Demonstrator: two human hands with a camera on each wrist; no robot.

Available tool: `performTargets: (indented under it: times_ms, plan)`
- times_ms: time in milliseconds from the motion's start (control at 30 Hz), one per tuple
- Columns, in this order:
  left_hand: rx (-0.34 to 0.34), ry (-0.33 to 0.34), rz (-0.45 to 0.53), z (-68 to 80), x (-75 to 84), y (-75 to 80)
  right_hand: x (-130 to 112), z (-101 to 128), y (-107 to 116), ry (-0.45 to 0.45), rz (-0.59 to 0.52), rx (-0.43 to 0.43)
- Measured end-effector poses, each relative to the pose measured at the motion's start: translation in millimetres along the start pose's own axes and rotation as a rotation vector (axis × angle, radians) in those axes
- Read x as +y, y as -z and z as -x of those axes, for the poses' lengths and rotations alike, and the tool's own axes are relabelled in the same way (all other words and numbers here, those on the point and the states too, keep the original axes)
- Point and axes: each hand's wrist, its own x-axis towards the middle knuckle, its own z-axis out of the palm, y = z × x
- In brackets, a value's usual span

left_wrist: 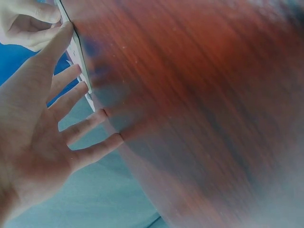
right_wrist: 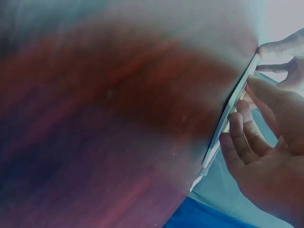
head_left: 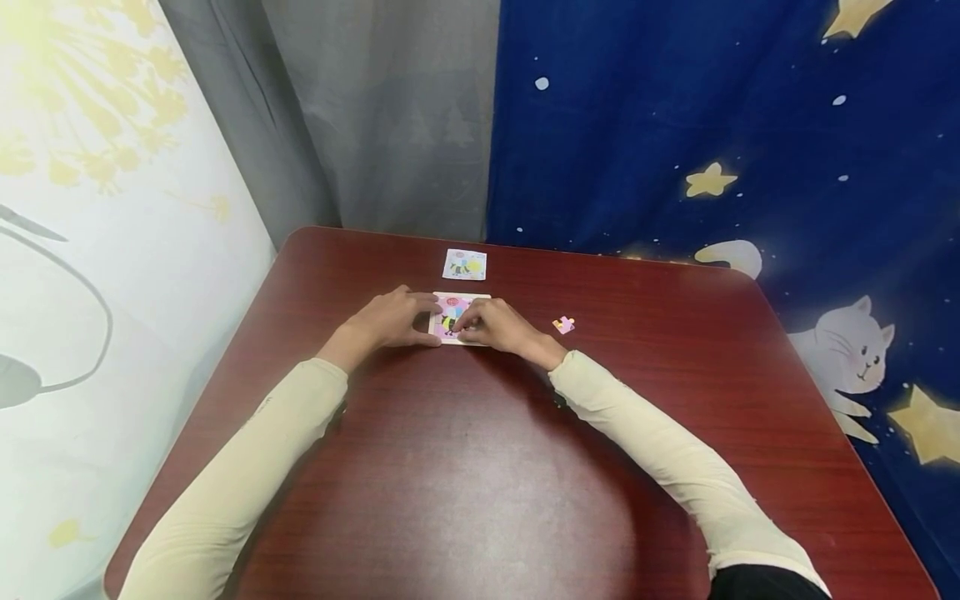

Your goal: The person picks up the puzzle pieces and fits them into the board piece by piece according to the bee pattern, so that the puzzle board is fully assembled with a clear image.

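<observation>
A small pink puzzle board (head_left: pixel 453 305) lies flat on the dark red table (head_left: pixel 480 483), far from me at the middle. My left hand (head_left: pixel 422 317) rests at its left edge with straight, spread fingers (left_wrist: pixel 76 92), the thumb against the board's rim (left_wrist: pixel 76 47). My right hand (head_left: pixel 467 328) lies over the board's right part, its fingertips (right_wrist: pixel 240 116) pressing down on the board (right_wrist: pixel 232 107). A loose pink and yellow puzzle piece (head_left: pixel 564 325) sits on the table just right of the right hand. What lies under the right fingers is hidden.
A small picture card (head_left: pixel 464 264) lies behind the board near the table's far edge. Grey and star-patterned blue curtains (head_left: pixel 675 125) hang close behind the table, and a white patterned sheet (head_left: pixel 112 208) hangs at the left. Both cream sleeves (head_left: pixel 247 467) stretch across the near tabletop.
</observation>
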Motion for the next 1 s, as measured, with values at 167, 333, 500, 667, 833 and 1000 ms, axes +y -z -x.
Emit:
performTargets:
  times_ms: [167,333,500,667,833,1000]
  plan:
    - [-0.003,0.001,0.004,0.6,0.1,1.2,0.8,1.1,2.1,0.047,0.004,-0.017]
    - [0.003,-0.007,0.007,-0.1,-0.4,1.0,3.8,3.0,1.8,0.052,0.0,-0.008]
    - [0.004,0.008,0.0,-0.3,-0.8,-0.3,4.7,7.0,4.2,0.037,-0.02,0.01]
    - [-0.005,0.035,0.002,0.0,1.3,-0.3,9.6,14.8,10.2,0.034,-0.025,0.052]
    - [-0.018,0.049,0.01,1.3,2.5,0.0,17.6,21.9,19.0,0.014,-0.008,0.075]
    - [-0.019,0.047,0.019,1.9,3.2,0.7,25.9,29.3,27.6,-0.01,0.003,0.112]
